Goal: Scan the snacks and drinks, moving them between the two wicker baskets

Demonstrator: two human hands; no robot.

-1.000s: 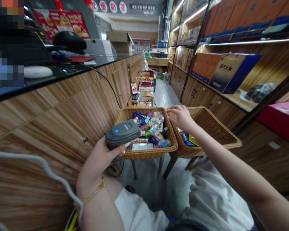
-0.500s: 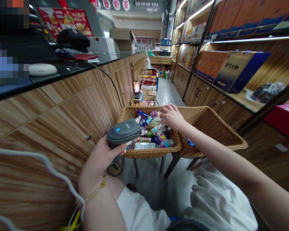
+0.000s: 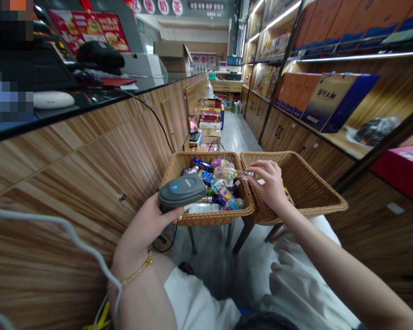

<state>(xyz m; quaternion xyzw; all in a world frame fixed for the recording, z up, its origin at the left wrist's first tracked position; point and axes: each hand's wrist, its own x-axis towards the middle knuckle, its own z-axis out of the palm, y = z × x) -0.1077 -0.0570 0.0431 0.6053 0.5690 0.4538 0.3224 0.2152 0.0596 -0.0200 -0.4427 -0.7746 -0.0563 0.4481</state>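
Observation:
A grey barcode scanner point(image 3: 182, 190) with a lit blue mark sits in my left hand point(image 3: 167, 214), my fingers wrapped round its handle. It hangs over the near left part of the left wicker basket point(image 3: 213, 221), which is full of small packets and bottles. My right hand point(image 3: 272, 184) pinches the narrow end of a clear candy bottle point(image 3: 226, 173) with coloured candies inside. The bottle lies sideways above the basket's contents, its narrow end crossing the rim between the two baskets. Partly behind my right hand, a few packets show in the right wicker basket point(image 3: 309, 183).
Both baskets rest on dark-legged stools. A wooden counter point(image 3: 124, 151) runs along the left, with a black cable down its front. Wooden shelves with boxes and a gift bag point(image 3: 333, 101) line the right. Stacked boxes point(image 3: 209, 121) stand beyond the baskets; a white cable point(image 3: 72, 231) loops at left.
My right hand has moved right and nearer from the left basket, now drawing the candy bottle by its narrow end. The scanner has stayed nearly in place in my left hand.

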